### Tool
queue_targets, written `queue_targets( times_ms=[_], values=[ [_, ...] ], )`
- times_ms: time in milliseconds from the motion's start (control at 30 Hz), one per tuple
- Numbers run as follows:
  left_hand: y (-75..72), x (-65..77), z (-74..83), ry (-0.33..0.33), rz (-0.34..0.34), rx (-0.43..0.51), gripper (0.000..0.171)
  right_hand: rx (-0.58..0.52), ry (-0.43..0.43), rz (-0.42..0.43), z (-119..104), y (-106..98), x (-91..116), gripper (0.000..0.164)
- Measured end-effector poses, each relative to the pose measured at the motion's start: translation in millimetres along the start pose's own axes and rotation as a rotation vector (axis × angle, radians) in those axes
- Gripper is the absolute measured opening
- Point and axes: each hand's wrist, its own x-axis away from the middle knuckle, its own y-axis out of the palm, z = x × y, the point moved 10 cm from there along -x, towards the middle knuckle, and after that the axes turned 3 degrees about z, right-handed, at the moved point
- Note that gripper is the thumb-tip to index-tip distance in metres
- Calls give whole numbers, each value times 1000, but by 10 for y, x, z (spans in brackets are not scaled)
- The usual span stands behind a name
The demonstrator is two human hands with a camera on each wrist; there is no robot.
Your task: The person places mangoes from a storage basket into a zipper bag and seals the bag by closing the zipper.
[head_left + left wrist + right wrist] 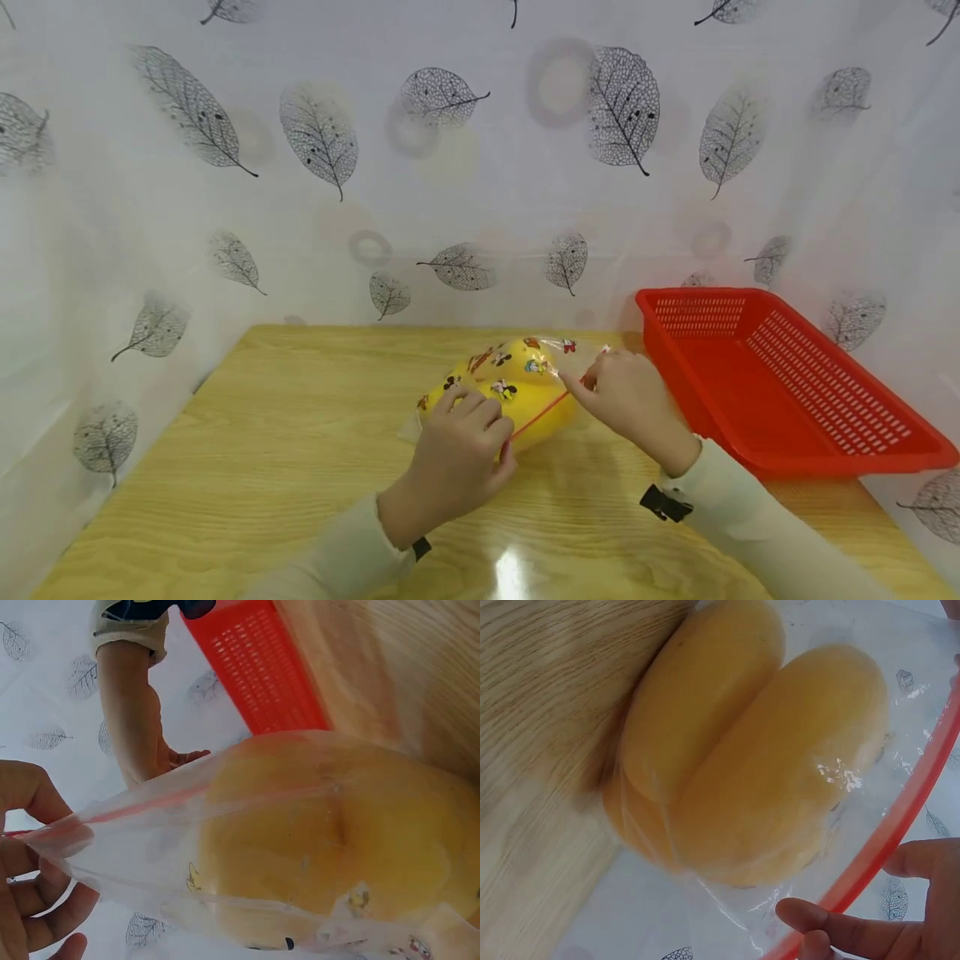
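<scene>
A clear zip bag (504,388) printed with small cartoon figures lies on the wooden table. Several large, smooth, yellow oblong things (772,750) fill it; their exact kind cannot be told through the plastic. Along the bag's near edge runs a red zip strip (543,415), stretched between both hands. My left hand (463,446) pinches the strip's left end between thumb and fingers. At the other end, my right hand (632,402) grips the strip, with thumb and forefinger on either side of it in the right wrist view.
A red plastic basket (720,417) with slotted sides stands at the table's right, close beyond my right hand. Behind the wooden table (300,417) hangs a white curtain (495,192) with leaf prints.
</scene>
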Motion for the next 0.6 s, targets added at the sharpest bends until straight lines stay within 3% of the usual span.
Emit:
queue_targets(
  times_ms=[100, 200, 367, 467, 600],
  values=[
    [67, 16, 106, 36, -27, 11, 8, 7, 8, -3, 16, 19, 6, 50],
    [137, 40, 207, 87, -58, 25, 10, -1, 23, -27, 44, 52, 25, 39],
    [196, 88, 290, 155, -122, 66, 32, -28, 65, -73, 119, 121, 52, 25],
    [189, 111, 202, 144, -140, 74, 37, -29, 72, -85, 169, 157, 53, 24],
    [195, 139, -122, 76, -145, 32, 33, -35, 76, -112, 247, 224, 43, 26]
  ],
)
